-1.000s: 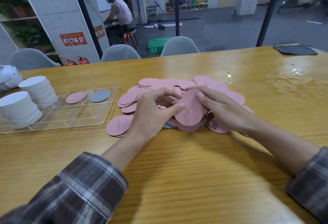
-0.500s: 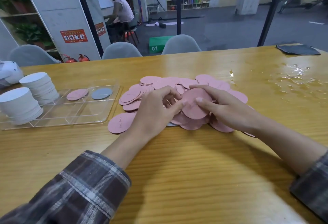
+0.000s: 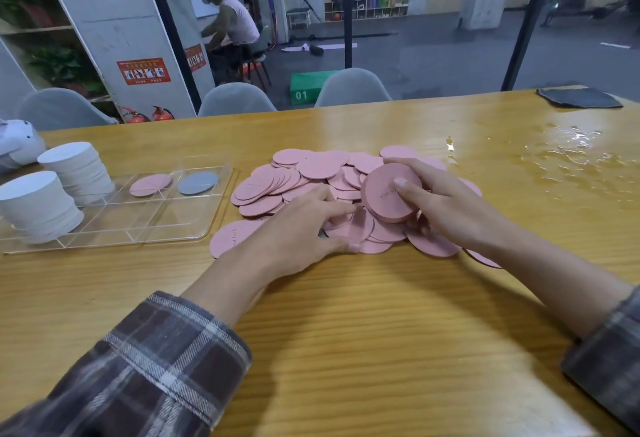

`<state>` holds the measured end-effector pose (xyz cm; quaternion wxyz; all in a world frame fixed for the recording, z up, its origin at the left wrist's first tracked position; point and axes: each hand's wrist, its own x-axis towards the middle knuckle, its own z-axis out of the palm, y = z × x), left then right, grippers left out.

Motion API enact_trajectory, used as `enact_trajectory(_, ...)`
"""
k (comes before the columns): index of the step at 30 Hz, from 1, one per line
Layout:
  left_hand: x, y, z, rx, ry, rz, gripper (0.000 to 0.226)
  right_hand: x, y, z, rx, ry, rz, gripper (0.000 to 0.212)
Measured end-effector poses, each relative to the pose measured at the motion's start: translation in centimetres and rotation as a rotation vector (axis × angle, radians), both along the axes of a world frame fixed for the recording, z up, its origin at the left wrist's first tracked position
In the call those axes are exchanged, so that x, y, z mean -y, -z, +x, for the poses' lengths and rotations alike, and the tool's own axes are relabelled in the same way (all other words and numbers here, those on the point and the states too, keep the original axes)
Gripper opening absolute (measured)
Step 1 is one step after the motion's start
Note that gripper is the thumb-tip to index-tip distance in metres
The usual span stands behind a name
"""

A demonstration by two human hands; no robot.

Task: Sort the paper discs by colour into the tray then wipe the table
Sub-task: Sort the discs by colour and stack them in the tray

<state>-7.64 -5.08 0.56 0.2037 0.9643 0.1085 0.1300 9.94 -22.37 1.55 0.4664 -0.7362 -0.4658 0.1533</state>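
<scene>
A heap of pink paper discs (image 3: 311, 173) lies spread on the wooden table (image 3: 346, 332). My right hand (image 3: 446, 204) grips a small stack of pink discs (image 3: 386, 194), tilted up above the heap. My left hand (image 3: 301, 228) rests on the heap's near side, fingers spread and pressing on loose pink discs. A clear divided tray (image 3: 138, 221) sits to the left. It holds two stacks of white discs (image 3: 38, 204), one pink disc (image 3: 150, 184) and one grey disc (image 3: 198, 183).
A wet patch of spilled water (image 3: 568, 156) shines on the table at the right. A dark cloth (image 3: 578, 97) lies at the far right corner. Grey chairs (image 3: 349, 88) stand behind the far edge. A person sits in the background beyond the glass.
My right hand has lifted the gathered pink discs up and to the right, away from my left hand. My left hand has dropped back onto the heap.
</scene>
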Motion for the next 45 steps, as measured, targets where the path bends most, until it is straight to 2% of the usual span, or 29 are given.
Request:
enact_trajectory(5, 0.5, -0.5, 0.1, -0.096, -0.011, 0.098, 0.060, -0.1, 0.1, 0.0, 0.007, 0.011, 0.003, 0.033)
enact_trajectory(10, 1.0, -0.6, 0.4, -0.100, -0.043, 0.118, 0.027, -0.2, -0.1, 0.1, 0.029, 0.014, -0.002, 0.033)
enact_trajectory(13, 0.8, -0.3, 0.5, -0.106, -0.041, 0.124, 0.030, -0.2, -0.1, 0.1, 0.028, 0.013, -0.003, 0.034)
enact_trajectory(17, 0.4, -0.4, 0.1, -0.027, -0.028, 0.012, 0.039, -0.2, 0.0, 0.1, 0.026, 0.010, 0.000, 0.033)
enact_trajectory(23, 0.8, -1.2, -0.2, 0.184, 0.009, -0.161, 0.013, -0.1, 0.1, 0.0, 0.013, -0.005, 0.011, 0.033)
enact_trajectory(27, 0.8, -1.6, 0.0, 0.284, 0.038, -0.362, 0.009, 0.1, -0.1, -0.5, -0.015, -0.036, 0.009, 0.031)
enact_trajectory(31, 0.3, -1.4, 0.3, 0.432, -0.034, -0.525, 0.006, 0.1, -0.7, -1.3, -0.031, -0.073, -0.012, 0.031)
enact_trajectory(36, 1.2, -0.7, 0.8, 0.489, -0.096, -0.655, 0.008, 0.3, -1.2, -2.3, -0.142, -0.154, -0.004, 0.033)
enact_trajectory(39, 1.7, -0.5, 0.9, 0.499, -0.102, -0.645, 0.009, 0.3, -1.3, -2.7, -0.204, -0.191, -0.001, 0.035)
enact_trajectory(45, 2.3, -0.7, 0.7, 0.533, -0.110, -0.621, 0.011, 0.2, -0.6, -1.8, 0.098, -0.195, -0.101, 0.041)
